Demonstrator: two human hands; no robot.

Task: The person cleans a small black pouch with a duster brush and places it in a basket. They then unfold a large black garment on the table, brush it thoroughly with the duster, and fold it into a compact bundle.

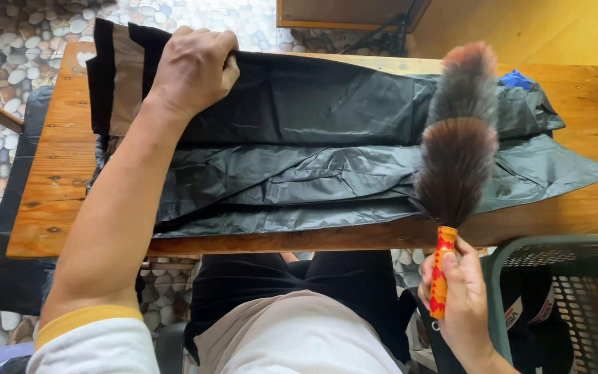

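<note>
A black garment (299, 163) lies spread along a wooden table (57, 187). My left hand (192, 66) rests as a fist on the garment's upper left part, pressing it down. My right hand (458, 298) grips the orange and red handle of a feather duster (459, 138) near the table's front edge. The duster's brown and grey feathers stand over the right part of the garment.
A green perforated plastic basket (569, 291) stands at the lower right, below the table edge. A bit of blue cloth (517, 78) shows behind the garment at the far right. The floor is patterned with pebbles (8, 41). My lap is under the table's front edge.
</note>
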